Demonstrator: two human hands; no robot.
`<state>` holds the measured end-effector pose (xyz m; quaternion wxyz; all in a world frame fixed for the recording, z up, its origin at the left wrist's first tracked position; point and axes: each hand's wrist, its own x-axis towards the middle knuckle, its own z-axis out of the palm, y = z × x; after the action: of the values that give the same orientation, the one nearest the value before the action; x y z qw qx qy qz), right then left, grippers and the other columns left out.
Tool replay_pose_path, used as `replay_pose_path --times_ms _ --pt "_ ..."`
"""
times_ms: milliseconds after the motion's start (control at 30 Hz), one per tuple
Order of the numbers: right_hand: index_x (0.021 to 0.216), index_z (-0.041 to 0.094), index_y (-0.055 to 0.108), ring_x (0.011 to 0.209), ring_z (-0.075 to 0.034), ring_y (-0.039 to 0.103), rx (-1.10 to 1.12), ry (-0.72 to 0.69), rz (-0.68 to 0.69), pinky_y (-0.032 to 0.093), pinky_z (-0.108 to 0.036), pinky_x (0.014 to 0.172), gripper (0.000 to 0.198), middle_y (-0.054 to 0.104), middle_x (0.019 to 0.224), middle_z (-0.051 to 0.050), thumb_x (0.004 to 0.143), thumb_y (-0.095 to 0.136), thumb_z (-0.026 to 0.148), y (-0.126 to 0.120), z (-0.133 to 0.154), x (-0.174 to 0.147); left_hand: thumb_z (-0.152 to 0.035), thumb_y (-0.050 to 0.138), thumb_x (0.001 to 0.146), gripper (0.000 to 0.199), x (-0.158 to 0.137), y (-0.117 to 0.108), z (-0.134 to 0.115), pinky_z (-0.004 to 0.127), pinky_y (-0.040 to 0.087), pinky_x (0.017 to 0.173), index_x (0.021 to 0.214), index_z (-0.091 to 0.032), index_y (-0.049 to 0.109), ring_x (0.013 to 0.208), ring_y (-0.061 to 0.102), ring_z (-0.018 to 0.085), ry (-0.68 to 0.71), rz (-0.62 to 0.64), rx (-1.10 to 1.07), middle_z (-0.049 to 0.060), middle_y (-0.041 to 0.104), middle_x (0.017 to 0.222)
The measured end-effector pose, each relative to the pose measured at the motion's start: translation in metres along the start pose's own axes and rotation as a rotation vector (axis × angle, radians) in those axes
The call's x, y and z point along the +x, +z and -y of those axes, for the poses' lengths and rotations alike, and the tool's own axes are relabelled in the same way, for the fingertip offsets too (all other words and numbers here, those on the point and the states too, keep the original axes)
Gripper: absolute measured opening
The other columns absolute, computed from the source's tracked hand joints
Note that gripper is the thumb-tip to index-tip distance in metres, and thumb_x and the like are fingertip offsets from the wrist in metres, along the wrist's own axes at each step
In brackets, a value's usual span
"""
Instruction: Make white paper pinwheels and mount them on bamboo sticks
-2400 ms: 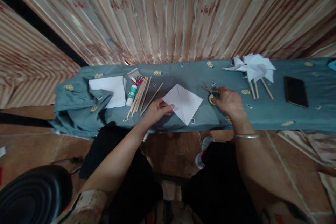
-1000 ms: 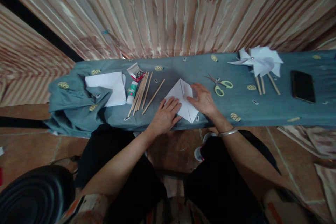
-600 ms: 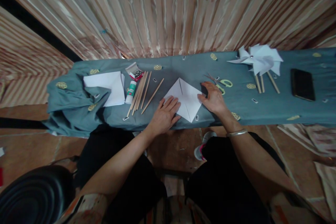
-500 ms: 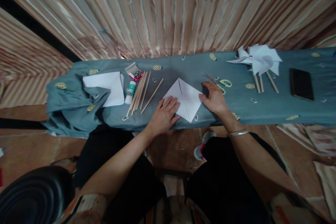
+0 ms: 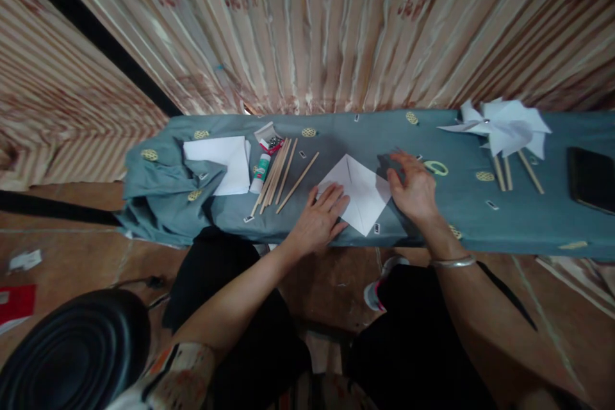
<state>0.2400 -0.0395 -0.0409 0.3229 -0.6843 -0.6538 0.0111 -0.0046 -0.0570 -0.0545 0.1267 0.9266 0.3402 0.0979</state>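
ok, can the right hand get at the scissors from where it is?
Looks like yes. The right hand appears to hold nothing and sits right by the scissors, with one green handle loop showing beside it and nothing visible between. The rest is hidden behind the hand, so the exact grip is unclear.

Tabletop (image 5: 523,227) under patterned cloth (image 5: 365,136)

On it, left to right: papers (image 5: 234,163), glue (image 5: 260,174), an open box (image 5: 270,141), sticks (image 5: 275,174), a creased square (image 5: 368,200), partly hidden scissors (image 5: 444,170), pinwheels (image 5: 516,127) and a phone (image 5: 593,176). The glue lies just beside the sticks.
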Motion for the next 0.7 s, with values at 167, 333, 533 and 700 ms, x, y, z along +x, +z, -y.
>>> replay_pose_path --times_ms 167,333,533,700 --pt "0.115 0.017 0.070 0.109 -0.031 0.069 0.103 -0.044 0.049 0.052 -0.051 0.099 0.036 0.073 0.119 -0.015 0.090 0.047 0.028 0.018 0.041 0.012 -0.038 0.053 0.097 0.055 0.001 0.003 -0.003 0.058 0.017 0.123 0.144 -0.012 0.046 0.151 0.028 0.032 0.002 -0.023 -0.034 0.019 0.040 0.157" --pt "0.110 0.020 0.073 0.086 -0.026 0.075 0.305 0.021 0.170 0.059 -0.044 0.084 0.034 0.078 0.106 -0.010 0.090 0.049 0.034 0.045 0.077 0.013 -0.035 0.057 0.094 0.053 0.006 0.003 -0.007 0.058 0.021 0.123 0.141 -0.012 0.049 0.149 0.033 0.032 0.029 -0.043 -0.113 0.021 0.047 0.152" --pt "0.107 0.023 0.073 0.089 -0.025 0.075 0.433 0.007 0.220 0.059 -0.042 0.084 0.027 0.079 0.102 -0.006 0.090 0.054 0.033 0.063 0.114 0.013 -0.027 0.051 0.096 0.033 0.012 0.012 -0.007 0.056 0.029 0.121 0.124 -0.013 0.063 0.137 0.050 0.031 0.055 -0.043 -0.206 0.017 0.066 0.131" --pt "0.114 0.019 0.069 0.101 -0.026 0.071 0.211 -0.332 0.343 0.057 -0.041 0.091 0.028 0.075 0.113 -0.010 0.094 0.050 0.018 0.068 0.167 0.021 -0.025 0.043 0.100 0.040 0.012 0.029 -0.008 0.047 0.039 0.119 0.137 -0.015 0.053 0.140 0.048 0.026 0.005 -0.100 -0.349 0.014 0.055 0.146"
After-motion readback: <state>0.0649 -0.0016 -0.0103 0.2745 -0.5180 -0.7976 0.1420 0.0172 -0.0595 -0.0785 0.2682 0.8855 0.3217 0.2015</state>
